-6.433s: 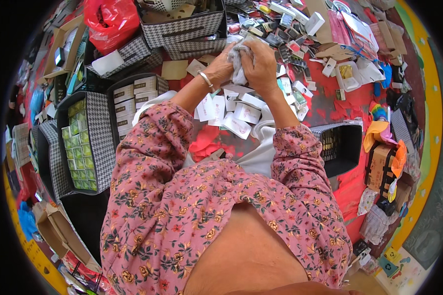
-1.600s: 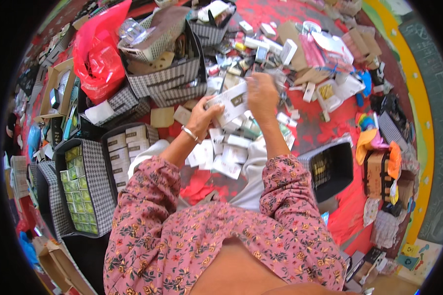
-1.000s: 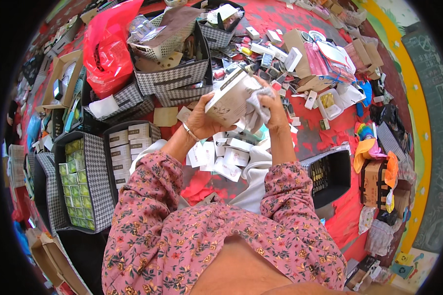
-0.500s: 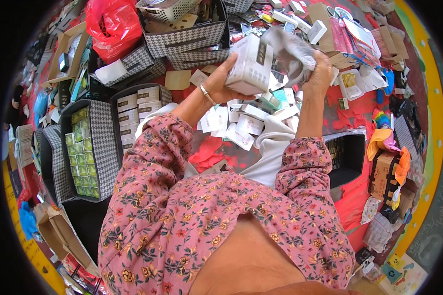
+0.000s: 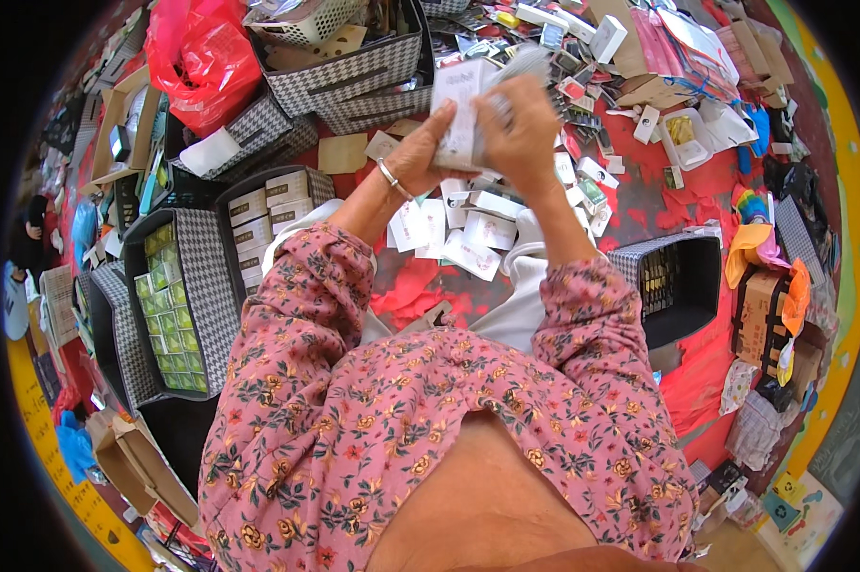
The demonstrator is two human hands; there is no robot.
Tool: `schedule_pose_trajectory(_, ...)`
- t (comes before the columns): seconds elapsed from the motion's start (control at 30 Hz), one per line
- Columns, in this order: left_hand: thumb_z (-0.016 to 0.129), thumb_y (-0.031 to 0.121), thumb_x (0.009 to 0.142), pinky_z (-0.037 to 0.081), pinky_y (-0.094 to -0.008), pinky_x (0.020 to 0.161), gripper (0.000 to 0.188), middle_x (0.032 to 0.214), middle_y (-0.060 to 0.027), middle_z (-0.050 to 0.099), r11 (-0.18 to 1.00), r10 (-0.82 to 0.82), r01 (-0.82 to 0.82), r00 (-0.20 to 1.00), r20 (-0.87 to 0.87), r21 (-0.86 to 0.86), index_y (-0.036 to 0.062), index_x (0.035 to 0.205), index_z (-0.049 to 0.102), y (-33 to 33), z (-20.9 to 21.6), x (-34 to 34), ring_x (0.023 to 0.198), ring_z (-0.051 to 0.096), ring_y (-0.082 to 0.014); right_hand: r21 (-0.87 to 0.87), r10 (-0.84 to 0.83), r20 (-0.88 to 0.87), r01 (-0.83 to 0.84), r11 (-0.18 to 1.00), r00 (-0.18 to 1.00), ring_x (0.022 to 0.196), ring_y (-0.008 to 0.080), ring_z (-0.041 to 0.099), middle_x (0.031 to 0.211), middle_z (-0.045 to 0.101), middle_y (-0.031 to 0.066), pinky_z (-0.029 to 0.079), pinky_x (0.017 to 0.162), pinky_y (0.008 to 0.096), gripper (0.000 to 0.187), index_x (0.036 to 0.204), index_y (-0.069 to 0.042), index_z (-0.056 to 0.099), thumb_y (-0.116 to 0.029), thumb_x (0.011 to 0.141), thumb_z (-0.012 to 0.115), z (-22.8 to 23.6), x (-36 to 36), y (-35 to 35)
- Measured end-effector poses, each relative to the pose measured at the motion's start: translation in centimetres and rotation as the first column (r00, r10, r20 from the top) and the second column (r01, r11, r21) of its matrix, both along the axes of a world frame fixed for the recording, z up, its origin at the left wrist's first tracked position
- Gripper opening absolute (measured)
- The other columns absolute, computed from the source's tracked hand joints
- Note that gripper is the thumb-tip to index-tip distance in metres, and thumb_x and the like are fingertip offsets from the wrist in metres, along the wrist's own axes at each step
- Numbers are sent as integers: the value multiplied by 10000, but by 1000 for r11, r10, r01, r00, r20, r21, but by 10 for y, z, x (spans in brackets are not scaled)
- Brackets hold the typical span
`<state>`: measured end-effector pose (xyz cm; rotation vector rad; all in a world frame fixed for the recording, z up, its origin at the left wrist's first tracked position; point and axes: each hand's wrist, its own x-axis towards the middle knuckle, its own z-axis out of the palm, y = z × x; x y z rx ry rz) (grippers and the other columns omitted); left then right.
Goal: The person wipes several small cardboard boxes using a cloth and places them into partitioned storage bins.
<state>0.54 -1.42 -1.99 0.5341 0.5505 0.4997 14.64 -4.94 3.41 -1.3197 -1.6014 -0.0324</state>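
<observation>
A small white carton (image 5: 456,100) is raised in front of me, with my left hand (image 5: 420,153) closed around its lower left side. My right hand (image 5: 525,124) lies against the carton's right side, its fingers bent over a greyish cloth (image 5: 525,63). Motion smears the cloth, and the right hand hides part of the carton. Below both hands lies a heap of small white boxes and cards (image 5: 487,229).
At left, houndstooth bins hold green packs (image 5: 168,315) and white cartons (image 5: 249,229). A red plastic bag (image 5: 201,67) and a larger houndstooth bin (image 5: 354,76) stand beyond. Another black-lined bin (image 5: 683,286) is at right. Loose small items litter the far floor.
My right hand has swung left with the cloth, from beside the carton onto it. The carton has turned in my left hand and now shows a different face.
</observation>
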Motion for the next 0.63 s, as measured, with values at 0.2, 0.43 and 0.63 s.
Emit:
schedule_pose_trajectory(0.2,606,392,794,441,-317,843,557,1124,-59,528,970,130,-142,989,75,196,75,1210,413,7,6,-4,1005,526,-162,-427,-424,-536,198,882,730,534,112,514,625,574,52,398,501,262,129,726,-28,591,-146,776,612,-12,68,7)
schedule_pose_trajectory(0.43,786,318,590,369,-334,932,955,1153,-121,489,711,171,-57,981,-94,700,208,1368,242,8,22,-2,1066,473,-231,-81,-95,-848,50,995,522,504,56,451,589,509,-26,379,474,226,136,720,-37,609,-157,783,619,22,93,2)
schedule_pose_trajectory(0.63,758,326,624,345,-335,938,896,1141,-140,499,682,22,96,988,-152,725,161,1358,271,-1,18,0,1046,487,-217,-310,215,-69,-226,924,974,639,84,492,712,544,23,410,586,221,171,792,-42,604,-207,759,635,38,39,6)
